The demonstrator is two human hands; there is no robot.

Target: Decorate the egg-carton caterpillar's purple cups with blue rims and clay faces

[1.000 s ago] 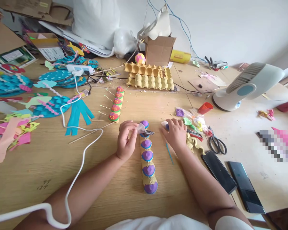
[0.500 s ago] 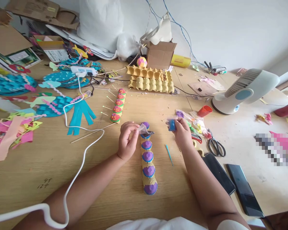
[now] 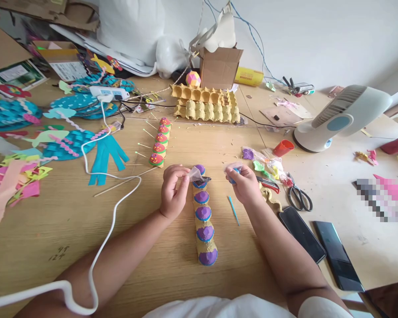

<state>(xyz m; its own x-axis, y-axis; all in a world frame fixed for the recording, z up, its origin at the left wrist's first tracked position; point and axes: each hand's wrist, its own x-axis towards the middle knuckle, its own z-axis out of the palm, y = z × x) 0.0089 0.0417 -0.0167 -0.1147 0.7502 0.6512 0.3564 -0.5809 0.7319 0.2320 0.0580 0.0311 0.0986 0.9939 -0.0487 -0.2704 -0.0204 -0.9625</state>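
Observation:
A strip of egg-carton cups (image 3: 204, 221) topped with purple and blue clay lies lengthwise on the wooden table in front of me. My left hand (image 3: 173, 191) is closed at the strip's far end, pinching a small clear plastic bag (image 3: 195, 174) with something dark in it. My right hand (image 3: 244, 183) is closed on a small bag of blue clay (image 3: 234, 169), raised just right of the strip. A thin blue stick (image 3: 233, 210) lies on the table below my right hand.
A finished red and green cup caterpillar (image 3: 159, 143) lies beyond. Egg trays (image 3: 205, 106), a cardboard box (image 3: 220, 66), a white fan (image 3: 343, 117), scissors (image 3: 298, 196), two phones (image 3: 318, 247), clay bags (image 3: 265, 165), paper fish (image 3: 69, 141) and a white cable (image 3: 99, 185) crowd the table.
My right hand lifted a bag of blue clay off the table and brought it left toward the strip. The left hand has stayed put with its bag.

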